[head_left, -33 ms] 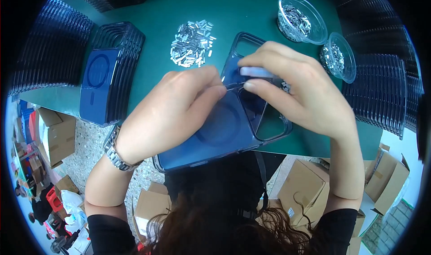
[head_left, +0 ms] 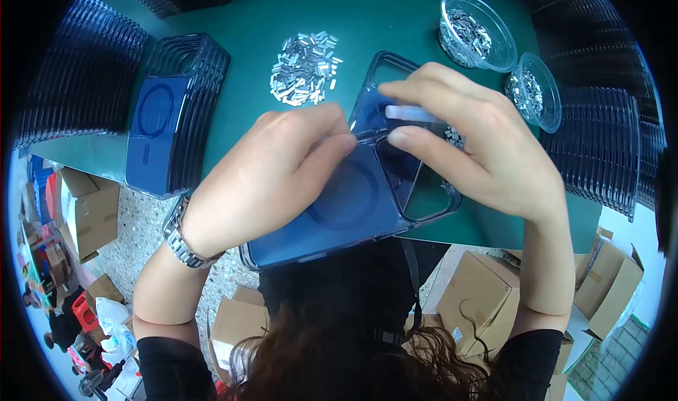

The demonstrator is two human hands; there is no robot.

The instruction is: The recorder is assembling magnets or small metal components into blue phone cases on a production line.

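Observation:
A blue translucent phone case (head_left: 300, 231) with a dark frame lies tilted before me, its camera opening to the right. My left hand (head_left: 282, 164) is closed, thumb and forefinger pinching the case's far edge; whether a small piece sits in that pinch is hidden. Just right of it, my right hand (head_left: 473, 136) has thumb and forefinger apart over the same edge. A whitish stick (head_left: 409, 113) shows between those two fingers and runs back into the hand. Beyond lies a second phone case (head_left: 367, 104), partly covered by my hands.
Small silvery metal pieces (head_left: 304, 69) lie heaped on the green table (head_left: 381, 12). Two clear bowls (head_left: 505, 44) hold more. Stacked phone cases stand at the left (head_left: 159, 118) and right (head_left: 600, 139). Cardboard boxes (head_left: 480, 288) sit below the table edge.
My right hand has shifted slightly right, with its thumb a little farther from the left fingertips. The left hand stays at the case's edge.

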